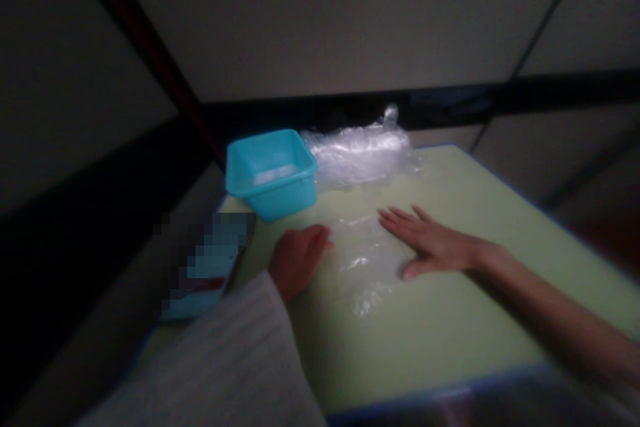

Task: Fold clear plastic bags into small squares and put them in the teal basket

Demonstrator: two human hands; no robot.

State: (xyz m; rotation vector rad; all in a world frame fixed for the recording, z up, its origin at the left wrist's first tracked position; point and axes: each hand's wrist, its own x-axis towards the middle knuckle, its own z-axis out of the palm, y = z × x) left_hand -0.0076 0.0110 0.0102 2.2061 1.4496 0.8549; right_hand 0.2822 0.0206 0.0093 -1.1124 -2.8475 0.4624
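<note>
A clear plastic bag (363,260) lies flat on the yellow-green tabletop, its creases catching the light. My left hand (297,257) is closed at the bag's left edge, with thumb and fingers pinched together there. At the opposite side, my right hand (433,243) lies flat with fingers spread, its fingertips and thumb touching the bag's right edge. The picture is dim and blurred, so the exact outline of the bag is hard to make out.
A turquoise plastic basin (280,197) stands at the back left with something whitish inside. Beside it lies a heap of clear plastic (363,153). A flat, partly pixelated item (215,260) is at the table's left edge. Pale wall panels (340,20) rise behind the table (425,347).
</note>
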